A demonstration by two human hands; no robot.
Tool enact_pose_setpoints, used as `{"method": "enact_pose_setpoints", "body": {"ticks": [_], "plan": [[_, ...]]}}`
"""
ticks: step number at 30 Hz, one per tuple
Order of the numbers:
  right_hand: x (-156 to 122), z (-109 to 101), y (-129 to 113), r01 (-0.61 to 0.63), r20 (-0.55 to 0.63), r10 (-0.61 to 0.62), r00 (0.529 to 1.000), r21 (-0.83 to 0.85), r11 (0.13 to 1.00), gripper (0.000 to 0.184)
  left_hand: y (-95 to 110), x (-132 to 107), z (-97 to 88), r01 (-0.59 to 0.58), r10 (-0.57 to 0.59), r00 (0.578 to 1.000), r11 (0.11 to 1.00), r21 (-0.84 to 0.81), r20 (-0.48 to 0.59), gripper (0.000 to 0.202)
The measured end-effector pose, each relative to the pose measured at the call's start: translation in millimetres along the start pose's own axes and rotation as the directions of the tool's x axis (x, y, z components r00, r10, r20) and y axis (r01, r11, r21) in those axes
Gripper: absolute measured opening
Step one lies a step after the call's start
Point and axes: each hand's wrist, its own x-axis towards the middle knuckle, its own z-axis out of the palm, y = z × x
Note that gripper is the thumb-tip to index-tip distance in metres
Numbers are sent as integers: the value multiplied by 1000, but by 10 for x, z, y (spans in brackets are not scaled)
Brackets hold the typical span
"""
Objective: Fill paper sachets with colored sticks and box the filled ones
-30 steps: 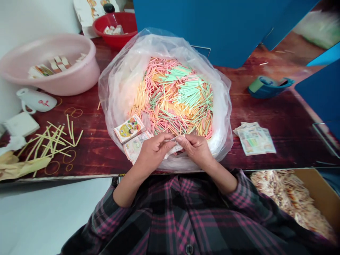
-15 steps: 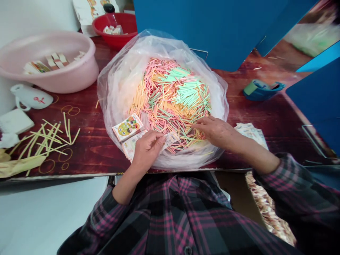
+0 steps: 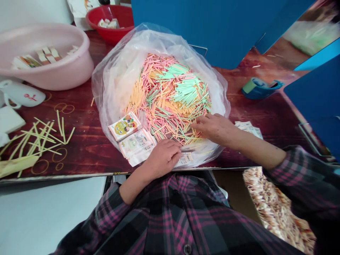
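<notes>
A clear plastic bag (image 3: 114,74) lies wide open on the dark red table (image 3: 87,148), heaped with thin pink, green and orange sticks (image 3: 170,95). My left hand (image 3: 163,157) is closed around a small printed paper packet (image 3: 186,158) at the bag's near edge. My right hand (image 3: 212,127) rests on the near right part of the stick heap, fingers curled and touching the sticks. Two printed packets (image 3: 131,136) lie on the bag's edge just left of my left hand.
A pink basin (image 3: 53,74) with packets and a red bowl (image 3: 111,17) stand at the back left. Loose yellow sticks (image 3: 39,136) and rubber bands lie left, near a white cup (image 3: 22,95). A blue tape dispenser (image 3: 259,87), flat packets (image 3: 248,128) and a box of filled packets (image 3: 278,209) are right.
My hands parted: the right one went from the packet out onto the stick heap. The left hand drew the packet down towards the table's front edge.
</notes>
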Motion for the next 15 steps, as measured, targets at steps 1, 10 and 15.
{"method": "enact_pose_setpoints", "body": {"ticks": [1, 10, 15], "plan": [[31, 3, -6, 13, -16, -13, 1000, 3, 1000, 29, -3, 2, 0, 3, -3, 1000, 1000, 3, 6, 25], [92, 222, 18, 45, -147, -15, 989, 204, 978, 30, -12, -9, -5, 46, -46, 998, 999, -3, 53, 24], [47, 395, 55, 44, -218, 13, 976, 255, 966, 29, -32, -20, 26, 46, -45, 998, 999, -15, 35, 25]]}}
